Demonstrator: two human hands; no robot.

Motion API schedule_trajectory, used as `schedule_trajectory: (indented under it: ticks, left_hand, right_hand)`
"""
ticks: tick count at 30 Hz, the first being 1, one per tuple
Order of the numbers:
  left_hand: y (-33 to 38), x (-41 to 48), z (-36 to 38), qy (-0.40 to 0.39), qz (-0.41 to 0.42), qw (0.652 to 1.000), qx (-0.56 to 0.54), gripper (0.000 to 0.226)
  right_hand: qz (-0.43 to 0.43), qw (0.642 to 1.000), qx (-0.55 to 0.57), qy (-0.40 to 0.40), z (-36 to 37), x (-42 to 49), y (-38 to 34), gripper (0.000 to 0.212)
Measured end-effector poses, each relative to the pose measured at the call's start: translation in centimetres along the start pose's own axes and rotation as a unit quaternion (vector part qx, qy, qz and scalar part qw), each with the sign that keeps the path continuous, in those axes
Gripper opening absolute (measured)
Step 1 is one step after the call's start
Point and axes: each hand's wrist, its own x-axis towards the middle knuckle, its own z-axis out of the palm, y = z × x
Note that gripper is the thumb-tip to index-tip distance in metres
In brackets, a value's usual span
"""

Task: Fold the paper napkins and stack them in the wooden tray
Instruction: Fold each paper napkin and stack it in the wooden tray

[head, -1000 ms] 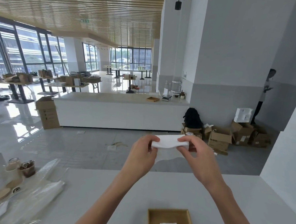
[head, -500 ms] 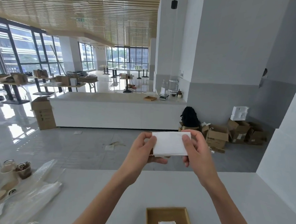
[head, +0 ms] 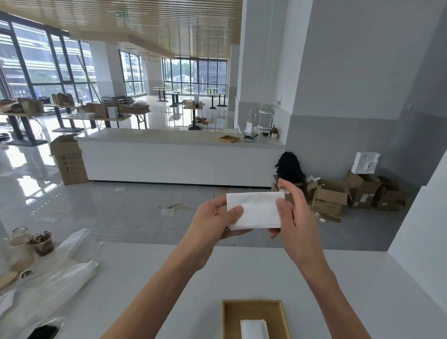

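Risk I see: my left hand [head: 212,218] and right hand [head: 292,214] pinch the white folded paper napkin [head: 256,211] midair, so uneven pressure could skew its crease before the rectangular wooden tray [head: 257,311].

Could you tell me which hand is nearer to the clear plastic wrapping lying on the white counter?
Left. The left hand is up at centre, rightward of the plastic wrapping; the right hand is further right, across the white napkin.
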Motion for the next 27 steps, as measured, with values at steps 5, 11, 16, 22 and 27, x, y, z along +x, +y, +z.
schedule_trajectory:
  ticks: [5, 11, 16, 22, 27]
  left_hand:
    - [-0.4, 0.0, 0.2, -0.003, 0.003, 1.000, 0.014, 0.024]
    - [-1.6, 1.0, 0.4, 0.010, 0.005, 1.000, 0.029, 0.025]
    - [-4.6, 2.6, -0.8, 0.024, -0.050, 0.998, 0.024, 0.024]
    - [-17.6, 4.1, -1.8, 0.087, -0.184, 0.975, 0.090, 0.011]
    - [-32.4, 0.5, -0.6, 0.089, -0.413, 0.905, 0.048, 0.014]
  right_hand:
    - [-0.175, 0.939, -0.294, -0.020, 0.6, -0.7, 0.8, 0.052]
    - [0.069, 0.995, 0.049, 0.047, 0.8, 0.2, 2.8, 0.050]
    - [0.229, 0.945, 0.222, -0.068, 0.7, 0.0, 6.1, 0.033]
    - [0.358, 0.926, 0.111, -0.051, 4.0, -4.7, 17.7, 0.023]
    - [0.415, 0.899, -0.055, -0.129, 6.3, -10.4, 30.2, 0.020]
